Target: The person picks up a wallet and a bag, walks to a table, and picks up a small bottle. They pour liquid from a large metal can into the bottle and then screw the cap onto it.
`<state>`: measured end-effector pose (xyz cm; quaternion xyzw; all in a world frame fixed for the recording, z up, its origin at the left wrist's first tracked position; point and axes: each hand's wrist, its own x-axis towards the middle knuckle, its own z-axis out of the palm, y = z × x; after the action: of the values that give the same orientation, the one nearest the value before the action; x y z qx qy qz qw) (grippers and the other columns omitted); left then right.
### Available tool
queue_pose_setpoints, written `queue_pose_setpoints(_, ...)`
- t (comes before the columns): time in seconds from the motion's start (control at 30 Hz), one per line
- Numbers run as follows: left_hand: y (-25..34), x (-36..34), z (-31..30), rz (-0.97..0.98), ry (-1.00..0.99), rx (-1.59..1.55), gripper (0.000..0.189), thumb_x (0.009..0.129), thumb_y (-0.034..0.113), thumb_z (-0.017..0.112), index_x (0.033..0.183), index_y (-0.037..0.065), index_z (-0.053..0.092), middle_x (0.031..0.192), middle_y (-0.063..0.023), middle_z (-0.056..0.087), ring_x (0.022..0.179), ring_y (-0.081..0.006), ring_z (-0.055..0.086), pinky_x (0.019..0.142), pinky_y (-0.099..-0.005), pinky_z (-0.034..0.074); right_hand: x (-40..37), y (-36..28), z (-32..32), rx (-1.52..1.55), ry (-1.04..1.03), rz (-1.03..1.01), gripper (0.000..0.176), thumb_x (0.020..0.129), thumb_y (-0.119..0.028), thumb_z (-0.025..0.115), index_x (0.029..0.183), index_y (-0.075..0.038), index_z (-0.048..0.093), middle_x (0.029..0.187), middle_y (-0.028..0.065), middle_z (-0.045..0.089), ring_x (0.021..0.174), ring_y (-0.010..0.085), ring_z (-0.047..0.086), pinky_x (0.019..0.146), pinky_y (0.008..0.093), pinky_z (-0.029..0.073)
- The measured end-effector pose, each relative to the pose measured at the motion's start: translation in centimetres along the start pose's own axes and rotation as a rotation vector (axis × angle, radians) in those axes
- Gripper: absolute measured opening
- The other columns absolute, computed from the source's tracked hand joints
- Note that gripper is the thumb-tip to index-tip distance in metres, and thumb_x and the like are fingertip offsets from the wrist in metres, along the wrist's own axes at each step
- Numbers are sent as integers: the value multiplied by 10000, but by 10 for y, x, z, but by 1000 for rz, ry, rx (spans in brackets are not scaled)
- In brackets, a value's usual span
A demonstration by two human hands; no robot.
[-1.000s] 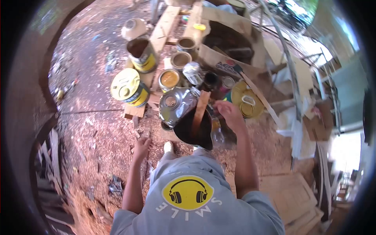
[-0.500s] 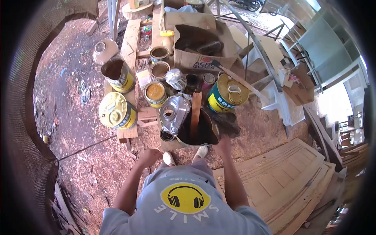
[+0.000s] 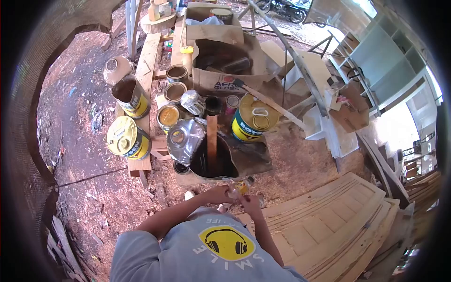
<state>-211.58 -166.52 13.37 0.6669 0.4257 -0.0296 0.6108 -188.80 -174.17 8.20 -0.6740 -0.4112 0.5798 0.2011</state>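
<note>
A small clear bottle with a yellow label [image 3: 242, 186] is in front of my body, just beyond the near edge of a large open tin [image 3: 201, 157]. My left hand [image 3: 218, 193] is closed around the bottle's left end. Close beside it, my right hand [image 3: 252, 203] has its fingers curled at the bottle's lower side; what they grip is too small and blurred to tell. A flat wooden stick [image 3: 212, 141] stands upright in the dark opening of the tin. The tin's crumpled silver top [image 3: 185, 141] is folded back to the left.
Paint cans surround the tin, including a closed can [image 3: 255, 117] behind right and another closed can [image 3: 128, 138] at left. A cardboard box [image 3: 221, 81] stands behind. A brush [image 3: 272, 104] rests across the right can. Carved wooden panels [image 3: 324, 221] lie at lower right.
My hands, apart before, have come together in front of my body, and the labelled bottle now shows between them. The view has shifted, so the cans and tin appear further left.
</note>
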Motion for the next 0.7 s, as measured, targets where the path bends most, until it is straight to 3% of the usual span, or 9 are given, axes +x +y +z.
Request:
queue_pose_setpoints(0.07, 0, 6, 10, 23, 89, -2, 775, 730, 473, 748, 1312, 19, 513, 1143, -219, 646, 1057, -347, 636, 949, -413, 493, -14, -22, -28, 320, 185, -23, 342, 946, -231, 641, 1158, 34, 600, 930, 113, 671, 806, 176, 655, 688, 314, 580)
queue_pose_setpoints(0.17, 32, -5, 11, 237, 143, 99, 721, 713, 378, 735, 1307, 32, 517, 1203, -224, 619, 1094, -360, 615, 971, -423, 480, -30, -59, -55, 440, 259, -391, 292, 951, -225, 628, 1131, 5, 627, 932, 96, 679, 768, 164, 658, 646, 303, 562)
queue_pose_setpoints(0.27, 44, 0, 21, 199, 182, 187, 707, 700, 327, 725, 1311, 41, 516, 1246, -224, 596, 1127, -369, 594, 994, -425, 465, -15, -46, -83, -147, 221, -469, 252, 961, -233, 602, 1049, -4, 661, 864, 95, 689, 732, 151, 659, 630, 289, 533)
queue_pose_setpoints(0.37, 44, 6, 30, 144, 226, 187, 697, 698, 323, 730, 1297, 35, 520, 1234, -217, 598, 1140, -366, 587, 997, -419, 463, 5, -19, -90, -348, 263, -218, 273, 957, -259, 599, 986, 3, 673, 760, 93, 676, 707, 137, 650, 643, 282, 510)
queue_pose_setpoints(0.47, 38, 6, 40, 131, 239, 253, 707, 687, 327, 736, 1291, 37, 509, 1195, -224, 614, 1114, -369, 603, 974, -439, 473, 6, -12, -87, -492, 215, -267, 313, 946, -297, 612, 916, 8, 675, 680, 98, 648, 637, 124, 630, 605, 286, 497)
queue_pose_setpoints(0.67, 51, -1, 44, -52, 154, 375, 662, 697, 305, 749, 1256, 58, 496, 1100, -213, 659, 1026, -374, 648, 887, -478, 508, -26, -46, -64, -114, 122, -231, 297, 899, -275, 683, 934, 18, 651, 689, 82, 649, 644, 146, 629, 605, 314, 498)
queue_pose_setpoints(0.7, 47, 2, 43, -73, 115, 360, 737, 700, 318, 765, 1331, 85, 463, 1126, -210, 657, 1046, -381, 640, 916, -475, 496, -21, -44, -59, -107, 102, -310, 276, 870, -234, 713, 955, 21, 652, 683, 84, 640, 683, 141, 625, 628, 310, 499)
